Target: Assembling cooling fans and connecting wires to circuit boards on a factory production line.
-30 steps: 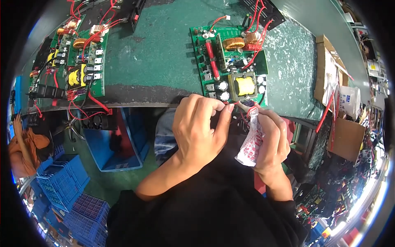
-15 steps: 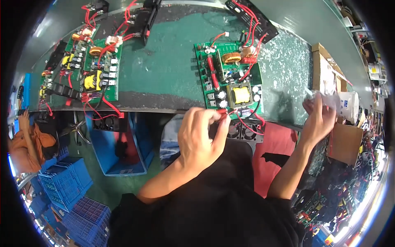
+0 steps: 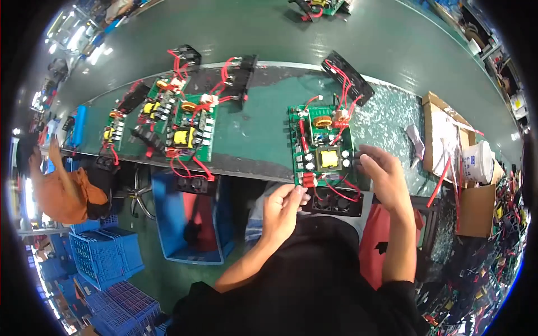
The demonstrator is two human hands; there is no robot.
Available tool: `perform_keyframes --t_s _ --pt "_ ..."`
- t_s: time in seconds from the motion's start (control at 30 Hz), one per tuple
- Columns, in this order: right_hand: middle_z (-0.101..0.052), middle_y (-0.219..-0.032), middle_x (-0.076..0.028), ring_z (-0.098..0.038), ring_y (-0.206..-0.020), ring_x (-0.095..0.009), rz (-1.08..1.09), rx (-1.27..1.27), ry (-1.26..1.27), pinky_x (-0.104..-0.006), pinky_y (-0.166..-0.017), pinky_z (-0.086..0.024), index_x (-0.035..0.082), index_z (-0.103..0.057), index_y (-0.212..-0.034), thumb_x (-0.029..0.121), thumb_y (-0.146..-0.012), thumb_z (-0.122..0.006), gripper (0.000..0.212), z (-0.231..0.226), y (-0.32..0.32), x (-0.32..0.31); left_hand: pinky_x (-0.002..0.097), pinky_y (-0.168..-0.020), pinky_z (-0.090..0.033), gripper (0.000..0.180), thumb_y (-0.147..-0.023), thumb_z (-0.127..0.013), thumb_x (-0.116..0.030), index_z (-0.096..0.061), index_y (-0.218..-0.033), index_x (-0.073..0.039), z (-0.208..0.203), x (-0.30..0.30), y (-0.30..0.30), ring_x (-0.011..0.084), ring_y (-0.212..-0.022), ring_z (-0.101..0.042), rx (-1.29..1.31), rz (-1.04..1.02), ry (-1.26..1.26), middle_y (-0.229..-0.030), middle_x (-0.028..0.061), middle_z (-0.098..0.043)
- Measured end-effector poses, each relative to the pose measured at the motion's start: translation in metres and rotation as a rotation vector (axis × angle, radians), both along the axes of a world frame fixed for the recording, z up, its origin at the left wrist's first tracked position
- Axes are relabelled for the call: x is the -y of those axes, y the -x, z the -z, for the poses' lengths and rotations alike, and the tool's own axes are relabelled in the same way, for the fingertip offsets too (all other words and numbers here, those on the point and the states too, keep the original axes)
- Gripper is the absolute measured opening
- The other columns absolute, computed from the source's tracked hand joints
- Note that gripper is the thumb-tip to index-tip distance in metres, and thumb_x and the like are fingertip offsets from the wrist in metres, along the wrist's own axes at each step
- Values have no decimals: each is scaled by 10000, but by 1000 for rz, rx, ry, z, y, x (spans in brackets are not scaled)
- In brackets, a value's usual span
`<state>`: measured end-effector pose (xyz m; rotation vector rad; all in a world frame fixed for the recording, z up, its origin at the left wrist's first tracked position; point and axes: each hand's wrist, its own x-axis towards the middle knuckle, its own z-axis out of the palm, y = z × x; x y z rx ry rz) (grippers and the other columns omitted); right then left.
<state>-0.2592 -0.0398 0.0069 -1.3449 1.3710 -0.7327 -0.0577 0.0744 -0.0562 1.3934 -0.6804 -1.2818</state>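
A green circuit board [image 3: 292, 148] lies near the table's front edge, fitted with a yellow transformer [image 3: 329, 159], a copper-wound ring coil [image 3: 322, 121] and red wires. My left hand [image 3: 280, 215] is closed in a pinch at the board's near left corner, just below red parts [image 3: 307, 179]. Its fingertips hide what exactly they grip there. On the board's right side, my right hand [image 3: 386, 179] is open, its fingers stretched toward the board and holding nothing. A black fan panel [image 3: 338, 203] hangs by wires at the near edge. Behind, a black end plate [image 3: 350, 78] is wired to the board.
More wired boards [image 3: 206, 131] stand to the left. At right are a crumpled whitish piece [image 3: 414, 143], an open cardboard box [image 3: 434, 117] and a white tub [image 3: 478, 161]. A blue bin [image 3: 193, 261] sits below the table. Another person [image 3: 67, 190] is at far left.
My right hand has let go of the crumpled whitish piece, now on the table, and moved left beside the board. My left hand stays at the board's near edge. The view has shifted.
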Motion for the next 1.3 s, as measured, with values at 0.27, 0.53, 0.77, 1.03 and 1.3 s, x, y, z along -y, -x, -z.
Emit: perform_keyframes --t_s 0.27,0.53,0.77,1.03,1.3 --pt "-601 -1196 -184 -626 -1067 -228 -152 288 -217 -350 -986 -529 -146 -431 -1393 28 -935 -564 508 7 -79 30 254 -747 -478 280 -979 -633 -215 -596 -1087 41 15 -19 -48 136 -875 -629 467 -339 108 -963 89 -667" --pt "-668 -1083 -158 -629 -1003 -205 -256 216 -80 -301 -878 -508 -142 -554 -1256 9 -831 -572 451 19 -169 17 412 -857 -562 367 -962 -615 -226 -553 -1294 -84 30 -34 -80 237 -1103 -650 -864 -216 36 -1222 98 -647" --pt "-649 -1166 -231 -634 -1079 -270 -278 206 -98 -348 -944 -495 -170 -477 -1297 30 -792 -625 564 40 -225 24 357 -759 -543 339 -929 -669 -255 -608 -1220 -94 34 -17 -101 171 -970 -664 -474 -628 27 -1124 42 -672" --pt "-673 -1028 -192 -705 -913 -232 -778 444 -326 -322 -708 -594 -96 -584 -1188 81 -874 -638 364 -23 -270 79 323 -738 -521 340 -977 -570 -337 -595 -1214 -94 35 -15 -174 223 -928 -648 -368 -785 217 -1064 54 -683" --pt "-589 -1224 -215 -575 -1153 -365 136 -620 803 -454 -936 -493 -8 -519 -1215 411 -814 -766 630 17 -256 374 337 -690 -530 486 -993 -515 -501 -556 -1231 -79 73 -66 -161 232 -846 -665 -201 -723 -133 -1018 83 -653"
